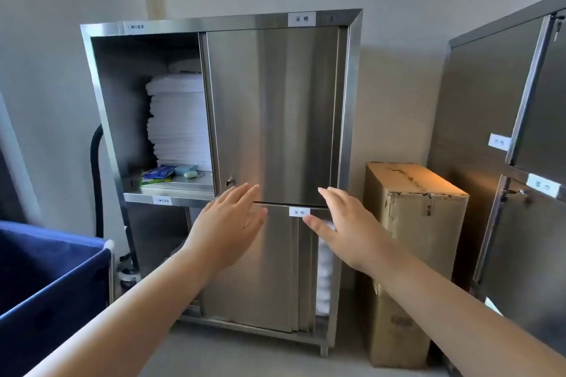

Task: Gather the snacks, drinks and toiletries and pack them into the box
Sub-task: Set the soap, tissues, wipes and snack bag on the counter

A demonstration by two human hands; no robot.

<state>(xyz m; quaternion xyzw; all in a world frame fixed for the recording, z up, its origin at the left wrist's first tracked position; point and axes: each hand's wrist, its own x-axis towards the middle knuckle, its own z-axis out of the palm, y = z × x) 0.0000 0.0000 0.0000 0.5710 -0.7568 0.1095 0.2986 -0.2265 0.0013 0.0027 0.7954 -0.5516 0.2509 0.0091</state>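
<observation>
— Toiletries?
— Small packets (171, 174), lying on the shelf in the open upper-left bay of the steel cabinet (275, 116), just in front of a stack of white towels (179, 119). Among them a dark blue packet (157, 173), a pale blue carton (185, 168) and a pale oval piece (190, 174).
— Any print legible?
— Too blurred to read. Impossible to say exactly what each is.
— And the box?
— Tall brown cardboard box (410, 254), standing on the floor just right of the cabinet, top flaps shut and scuffed. Contents hidden.
— Hands?
— Left hand (228, 229) and right hand (346, 229) both raised before the cabinet's closed sliding door, spread flat with straight fingers, gripping nothing. Cannot tell whether touching the steel.
— Anything else concealed?
— Right half of the cabinet shut. More white cloth glimpsed through a narrow gap at lower right. Left of the cabinet, a blue fabric cart (46, 278), cut off at the edge. Right of the cabinet, past the box, a second steel cabinet (520, 101), likewise cut off.
</observation>
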